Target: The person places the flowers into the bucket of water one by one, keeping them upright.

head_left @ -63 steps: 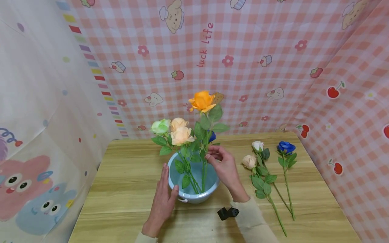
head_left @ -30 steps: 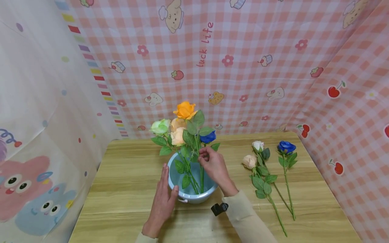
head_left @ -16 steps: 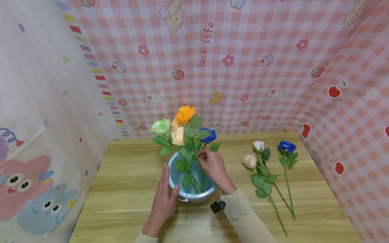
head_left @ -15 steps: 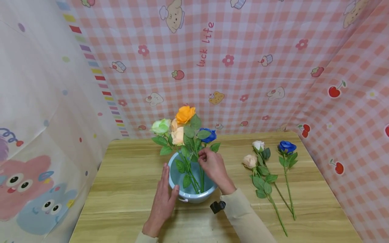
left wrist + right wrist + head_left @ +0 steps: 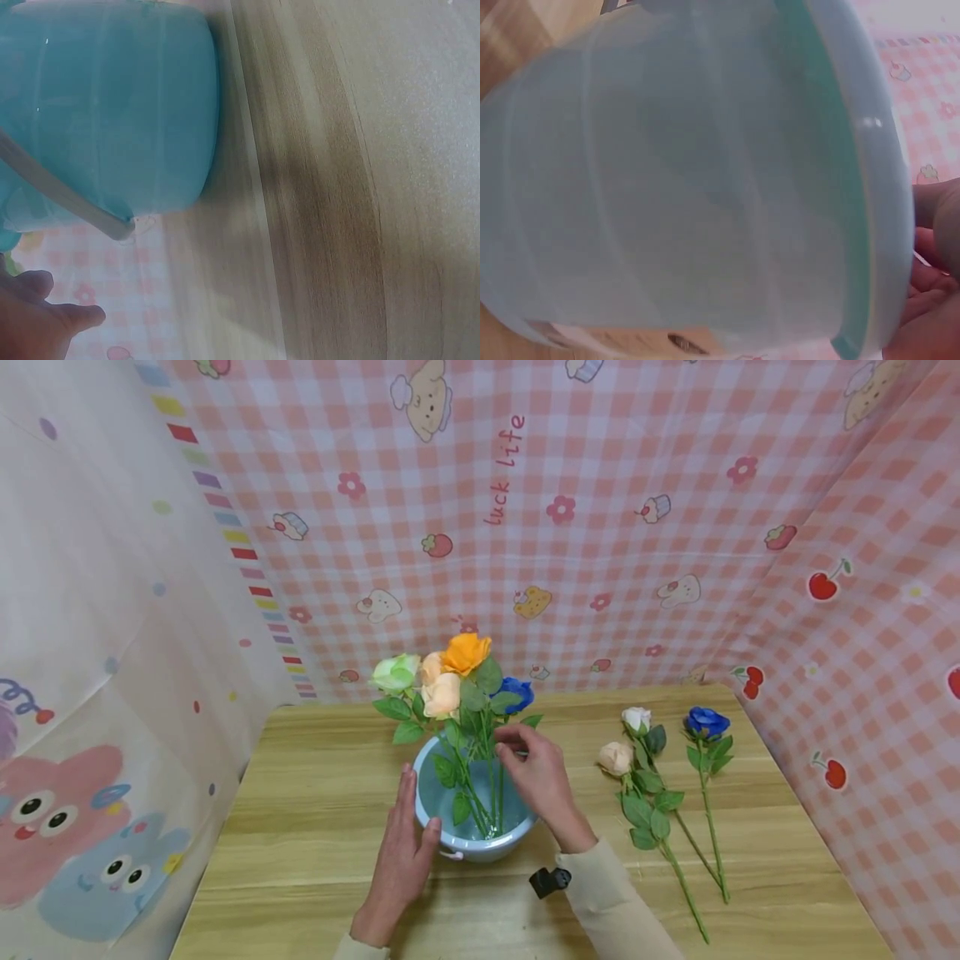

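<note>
The bucket [image 5: 495, 852] is pale blue. Its roses [image 5: 467, 654] are orange, light green, peach and blue, with green leaves [image 5: 446, 771]; the loose roses [image 5: 616, 759] are white, beige and blue. Brown grain streaks the tan bench [image 5: 322, 827]. Pink-and-white gingham with red strawberries [image 5: 438, 545] patterns the backdrop [image 5: 600, 560]; coloured dots speckle the white cloth [image 5: 112, 593]. The sleeves [image 5: 611, 893] are cream.

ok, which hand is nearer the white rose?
Right: the right hand is left of the white rose, at the bucket; the left hand is farther left, across the bucket.

Wood-grain table [image 5: 322, 810], bearing one pale-blue bucket [image 5: 486, 852]; right of bucket: beige rose [image 5: 617, 758], white rose [image 5: 637, 719], blue rose [image 5: 707, 722].
</note>
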The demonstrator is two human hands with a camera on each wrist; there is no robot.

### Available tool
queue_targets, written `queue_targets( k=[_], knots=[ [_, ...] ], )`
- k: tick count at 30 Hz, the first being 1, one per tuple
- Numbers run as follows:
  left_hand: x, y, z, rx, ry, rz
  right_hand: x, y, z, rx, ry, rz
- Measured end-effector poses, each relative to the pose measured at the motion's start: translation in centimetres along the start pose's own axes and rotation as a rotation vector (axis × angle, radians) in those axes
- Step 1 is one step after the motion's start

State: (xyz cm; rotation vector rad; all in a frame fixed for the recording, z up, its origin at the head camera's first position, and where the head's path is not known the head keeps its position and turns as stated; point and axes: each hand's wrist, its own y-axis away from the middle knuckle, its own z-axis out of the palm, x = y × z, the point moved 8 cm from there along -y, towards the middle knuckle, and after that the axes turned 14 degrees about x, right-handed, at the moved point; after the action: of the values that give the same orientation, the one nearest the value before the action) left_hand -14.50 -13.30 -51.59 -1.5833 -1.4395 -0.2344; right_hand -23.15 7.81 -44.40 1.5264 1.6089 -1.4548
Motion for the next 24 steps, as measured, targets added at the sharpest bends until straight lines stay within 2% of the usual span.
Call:
queue_targets(
  k=[6,12,18,24],
  knots=[
    [0.0,0.0,-0.1,0.005,0.009,0.001,0.5,0.0,-1.9,0.072,-0.183,0.036],
    [-0.1,-0.1,-0.1,0.004,0.012,0.004,1.5,0.2,-3.9,0.109,-0.304,0.075],
    [0.0,-0.1,0.0,0.001,0.024,0.002,2.0,0.5,-6.0,0.174,-0.373,0.046],
    [0.0,0.0,0.1,0.000,0.023,0.010,2.6,0.9,-8.3,0.252,-0.381,0.013]
  ],
)
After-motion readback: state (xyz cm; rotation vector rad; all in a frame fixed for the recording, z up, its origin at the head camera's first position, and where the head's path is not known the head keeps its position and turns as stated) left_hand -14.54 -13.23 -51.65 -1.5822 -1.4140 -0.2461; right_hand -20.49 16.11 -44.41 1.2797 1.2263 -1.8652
